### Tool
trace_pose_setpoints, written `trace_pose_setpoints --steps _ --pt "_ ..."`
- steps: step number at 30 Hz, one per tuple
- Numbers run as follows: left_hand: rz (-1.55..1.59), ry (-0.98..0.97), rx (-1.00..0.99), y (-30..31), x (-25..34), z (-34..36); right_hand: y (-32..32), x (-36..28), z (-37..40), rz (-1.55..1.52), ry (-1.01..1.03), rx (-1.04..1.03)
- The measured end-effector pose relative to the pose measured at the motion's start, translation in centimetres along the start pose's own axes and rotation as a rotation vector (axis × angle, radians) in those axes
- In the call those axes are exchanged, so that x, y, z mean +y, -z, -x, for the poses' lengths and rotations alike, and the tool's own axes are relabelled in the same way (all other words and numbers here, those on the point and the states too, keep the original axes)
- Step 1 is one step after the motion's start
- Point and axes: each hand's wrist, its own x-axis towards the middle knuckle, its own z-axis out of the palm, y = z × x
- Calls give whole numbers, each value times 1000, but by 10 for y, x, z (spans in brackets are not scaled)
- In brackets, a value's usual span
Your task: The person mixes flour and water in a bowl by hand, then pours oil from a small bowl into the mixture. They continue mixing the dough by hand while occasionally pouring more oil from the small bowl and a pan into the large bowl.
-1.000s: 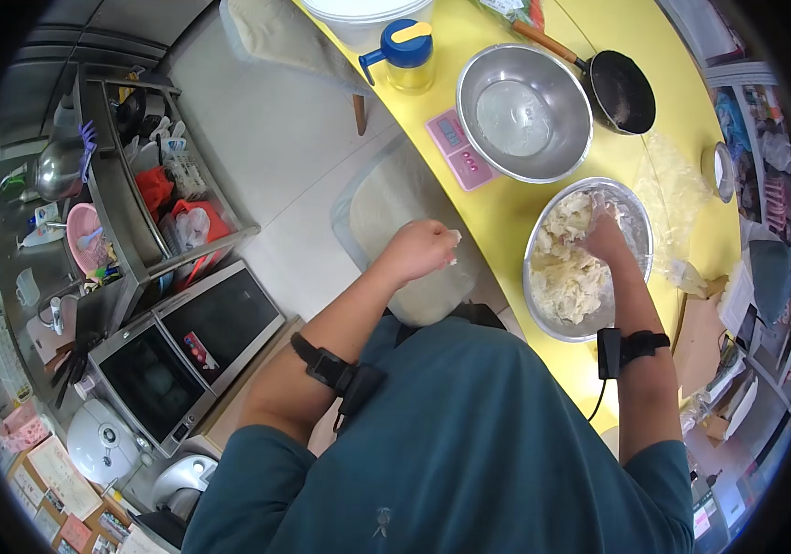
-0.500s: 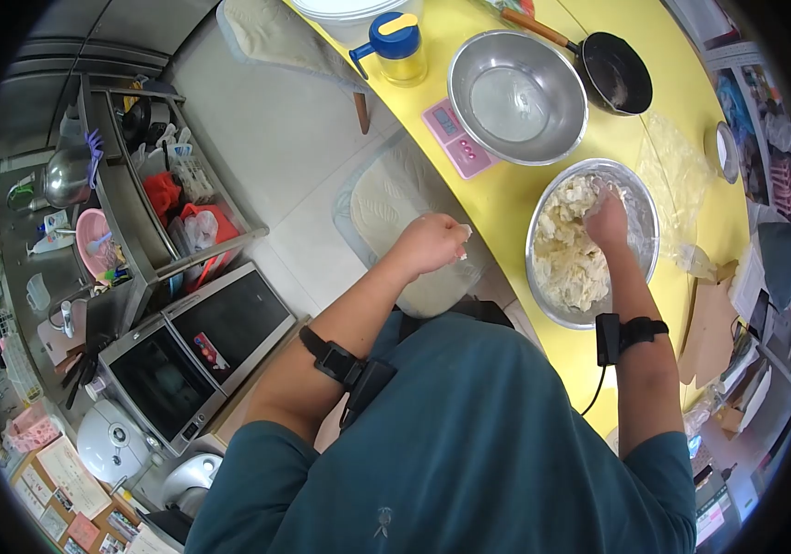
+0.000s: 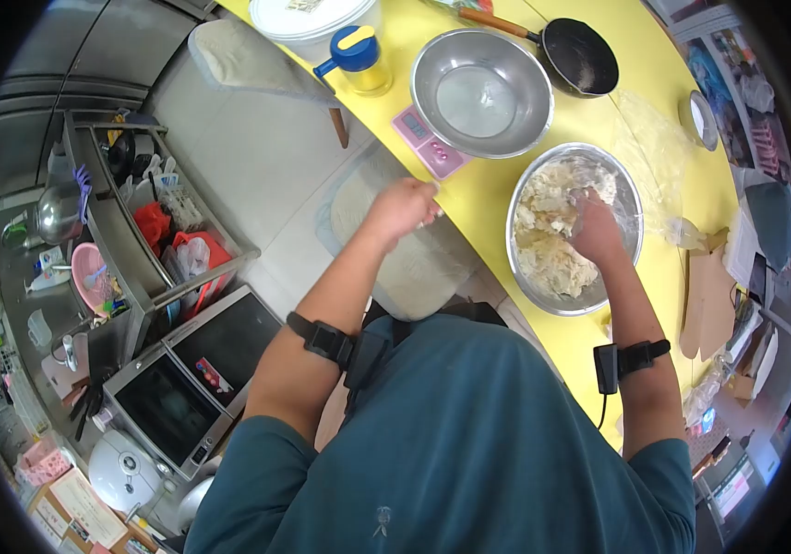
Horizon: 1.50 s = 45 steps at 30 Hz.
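Fingers (image 3: 584,205) of my right hand (image 3: 596,235) sink into dough (image 3: 543,254), spread hidden; left hand (image 3: 402,205) curled shut; I'd brace the steel bowl (image 3: 628,189).

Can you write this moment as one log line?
right hand: in dough, steel bowl | left hand: closed, near yellow table edge

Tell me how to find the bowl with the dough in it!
Start at the long yellow table. Past the empty round steel bowl, nearer the person, sits a second steel bowl. Only it holds lumpy white dough, with the right hand pressed in.
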Motion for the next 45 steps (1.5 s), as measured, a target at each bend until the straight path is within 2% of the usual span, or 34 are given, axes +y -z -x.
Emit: trace_pose_setpoints --steps 3,7,10,13,16,19,22,25,28,31,32,36,39,42,44,45 --pt "-1 -28 12 11 17 -23 -5 -2 -1 19 74 -67" --pt "73 -44 96 7 29 -35 10 -18 6 41 39 -64" --pt "116 -3 107 7 28 -51 9 -24 14 60 114 80" --pt "157 21 134 7 45 -60 4 -27 13 54 74 -115" --pt "204 -30 127 6 56 -76 -30 -15 10 94 110 -186" --pt "190 15 110 4 62 -89 -41 -13 4 2 81 -146" --pt "151 58 121 -1 60 -100 -68 -2 -1 -19 214 77" --pt "131 7 164 -3 57 -102 -38 -14 -6 -121 40 -172" --pt "39 -65 174 1 62 -88 -43 5 -2 -266 26 -98" --pt "-64 -122 188 1 72 -66 -42 28 19 -578 -13 71" --pt "-109 -150 223 0 75 -62 -39 27 28 -736 -108 179" --pt "-231 -163 223 -16 98 -27 -47 49 49 -655 -381 442" --pt "-181 -228 230 -45 123 16 -64 64 60 -670 -396 443" --pt "-467 -280 255 -52 120 14 -79 69 65 -719 -382 395" --pt "-562 -347 321 -64 118 21 -68 58 72 -734 -401 314" --pt "-607 -382 355 -70 118 25 -78 61 71 -755 -415 338"
